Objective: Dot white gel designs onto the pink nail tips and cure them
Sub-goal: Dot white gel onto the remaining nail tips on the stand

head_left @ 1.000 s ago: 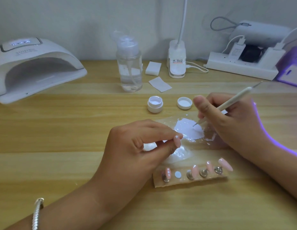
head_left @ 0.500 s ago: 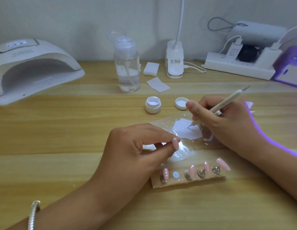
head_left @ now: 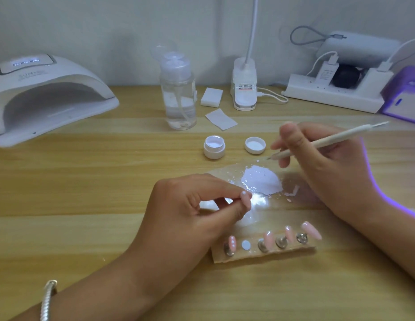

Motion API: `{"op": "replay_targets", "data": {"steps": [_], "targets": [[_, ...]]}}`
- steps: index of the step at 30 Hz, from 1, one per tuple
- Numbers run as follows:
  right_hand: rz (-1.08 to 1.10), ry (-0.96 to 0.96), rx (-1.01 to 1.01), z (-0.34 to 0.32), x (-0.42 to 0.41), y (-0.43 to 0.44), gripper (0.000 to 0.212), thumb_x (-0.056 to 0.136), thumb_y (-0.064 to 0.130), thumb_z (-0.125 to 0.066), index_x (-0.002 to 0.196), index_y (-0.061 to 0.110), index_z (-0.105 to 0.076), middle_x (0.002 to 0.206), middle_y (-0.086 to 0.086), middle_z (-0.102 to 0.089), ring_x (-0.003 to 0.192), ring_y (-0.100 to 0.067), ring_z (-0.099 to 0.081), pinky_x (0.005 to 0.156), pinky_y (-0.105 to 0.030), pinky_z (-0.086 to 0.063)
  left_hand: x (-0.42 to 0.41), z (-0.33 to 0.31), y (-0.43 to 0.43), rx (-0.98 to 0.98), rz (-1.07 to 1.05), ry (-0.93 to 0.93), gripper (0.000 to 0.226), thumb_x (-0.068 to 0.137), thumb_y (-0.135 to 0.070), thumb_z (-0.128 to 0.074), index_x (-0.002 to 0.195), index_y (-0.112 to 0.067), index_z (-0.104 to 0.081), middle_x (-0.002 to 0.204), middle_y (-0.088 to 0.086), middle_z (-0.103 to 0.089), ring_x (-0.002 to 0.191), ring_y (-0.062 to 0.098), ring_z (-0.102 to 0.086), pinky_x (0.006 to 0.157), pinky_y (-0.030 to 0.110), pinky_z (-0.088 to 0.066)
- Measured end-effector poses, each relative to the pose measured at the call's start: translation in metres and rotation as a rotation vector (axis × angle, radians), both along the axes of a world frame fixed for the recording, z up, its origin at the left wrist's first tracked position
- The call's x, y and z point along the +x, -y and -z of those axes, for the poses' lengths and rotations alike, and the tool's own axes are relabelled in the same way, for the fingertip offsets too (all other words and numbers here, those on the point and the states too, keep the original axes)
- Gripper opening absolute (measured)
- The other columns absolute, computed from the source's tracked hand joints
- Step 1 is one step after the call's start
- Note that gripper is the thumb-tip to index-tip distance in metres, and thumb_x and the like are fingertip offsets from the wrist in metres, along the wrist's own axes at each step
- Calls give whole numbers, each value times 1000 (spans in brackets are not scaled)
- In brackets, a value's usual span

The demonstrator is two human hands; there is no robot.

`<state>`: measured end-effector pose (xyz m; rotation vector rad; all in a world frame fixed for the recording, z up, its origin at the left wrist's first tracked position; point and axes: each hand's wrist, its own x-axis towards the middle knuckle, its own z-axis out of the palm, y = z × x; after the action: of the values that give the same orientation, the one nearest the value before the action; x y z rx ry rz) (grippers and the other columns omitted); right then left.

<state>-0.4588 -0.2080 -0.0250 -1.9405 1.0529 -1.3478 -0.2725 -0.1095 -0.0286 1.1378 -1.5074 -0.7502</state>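
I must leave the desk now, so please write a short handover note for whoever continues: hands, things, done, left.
Left hand pinches a pink nail tip that bears small white dots.
Right hand grips the dotting pen, point beside the white gel puddle, not in it.
Gel jar open, lid beside it.
Holder strip: leftmost tip dotted, then an empty seat, then three tips seemingly plain.
Left: dot those three, cure all in the lamp at far left.
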Motion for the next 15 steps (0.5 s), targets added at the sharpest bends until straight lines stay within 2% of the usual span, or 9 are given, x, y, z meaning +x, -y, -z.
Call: {"op": "replay_targets", "data": {"steps": [2,6,8,11,15], "targets": [[-47,97,-1,-11,4,-8,34,95,40,-58,73,19,-72,63,7,-69,59,-5,-63,60,-14,-45,0,0,0,3,0,7,9,78,-16,-79,70,-18,-79,70,-1,-72,44,9,-58,44,3,-38],[-113,134,15,-24,14,-29,33,86,41,-72,67,15,-68,58,-3,-65,48,-13,-55,46,-26,-43,1,-1,-1,-11,1,27,12,78,-5,-80,72,-15,-79,65,-6,-68,42,1,-52,44,1,-37],[-164,142,54,-25,17,-37,32,85,38,-71,65,15,-64,53,-5,-60,45,-16,-54,43,-25,-41,2,-1,-1,-29,-12,70,11,78,-8,-81,73,-17,-79,67,-9,-70,49,-1,-55,49,1,-37],[-227,195,111,-24,21,-44,32,87,35,-68,61,17,-62,49,0,-60,45,-24,-60,43,-25,-45,3,0,0,-62,-43,159,4,81,-19,-79,77,-21,-80,73,-10,-74,65,2,-64,59,4,-37],[-220,191,128,-25,25,-49,37,87,33,-68,59,10,-60,51,-2,-64,44,-19,-61,46,-23,-49,4,0,0,-82,-30,190,5,85,-23,-76,86,-22,-81,76,-9,-75,71,7,-66,64,7,-37]]}}
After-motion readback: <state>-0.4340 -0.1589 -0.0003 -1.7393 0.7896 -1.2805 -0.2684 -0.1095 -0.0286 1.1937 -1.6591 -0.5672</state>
